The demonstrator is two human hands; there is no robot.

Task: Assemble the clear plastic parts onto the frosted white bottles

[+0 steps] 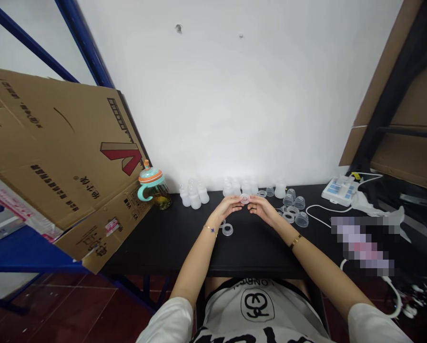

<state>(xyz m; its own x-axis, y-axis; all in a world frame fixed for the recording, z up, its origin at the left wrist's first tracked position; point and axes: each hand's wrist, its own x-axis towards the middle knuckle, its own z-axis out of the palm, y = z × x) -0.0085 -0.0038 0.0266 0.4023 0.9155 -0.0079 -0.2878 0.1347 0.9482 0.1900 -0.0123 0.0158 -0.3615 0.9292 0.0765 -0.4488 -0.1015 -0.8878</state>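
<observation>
Between my two hands, above the black table, is a small translucent ring point(245, 198), like a baby bottle collar. My left hand point(229, 206) pinches its left side, and the fingers of my right hand point(260, 207) close on its right side. Another white ring point(228, 230) lies on the table below my left hand. Beyond my hands stands a row of white baby bottles point(237, 185), partly hidden by them. To the right of my right hand lie several clear dome caps point(301, 219) and loose rings point(288, 217).
A group of white bottles with tops point(195, 196) stands at the left. A teal-handled jug point(156, 188) is beside a large cardboard box point(63, 157). A white power strip point(339, 189) with cables and a pixelated object point(361, 245) occupy the right of the black table point(185, 247).
</observation>
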